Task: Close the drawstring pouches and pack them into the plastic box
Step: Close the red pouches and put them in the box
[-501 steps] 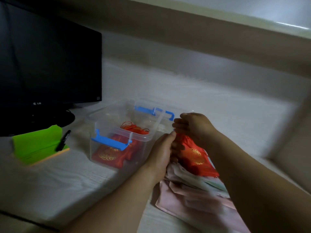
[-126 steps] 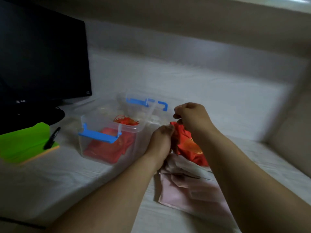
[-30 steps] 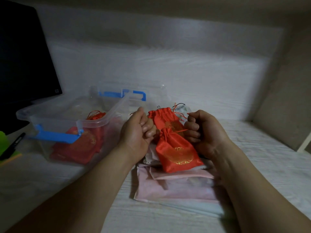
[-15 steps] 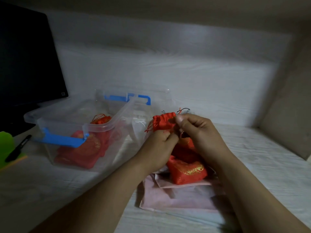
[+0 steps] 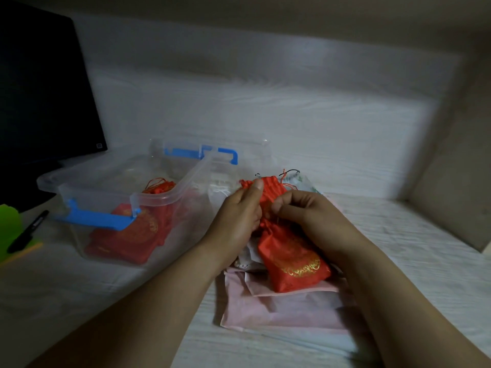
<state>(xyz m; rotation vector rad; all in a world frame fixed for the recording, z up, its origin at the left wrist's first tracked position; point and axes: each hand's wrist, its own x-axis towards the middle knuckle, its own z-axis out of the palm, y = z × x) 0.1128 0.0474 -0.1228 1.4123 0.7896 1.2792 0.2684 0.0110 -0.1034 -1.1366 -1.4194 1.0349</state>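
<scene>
Dark monitor point(image 5: 39, 88) far left; black marker point(image 5: 28, 231) on green pad point(image 5: 8, 224).

The plastic box point(image 5: 164, 199) is open on top; red pouches point(image 5: 127, 235) lie low inside, with room above them. Just right of the box, the left hand point(image 5: 236, 216) and right hand point(image 5: 310, 216), gripping a held pouch point(image 5: 271, 187), crowd over a pouch pile point(image 5: 279, 309). The lid point(image 5: 202, 152) is behind the box, with a monitor point(image 5: 39, 88) and pen point(image 5: 26, 232) to its left.
</scene>
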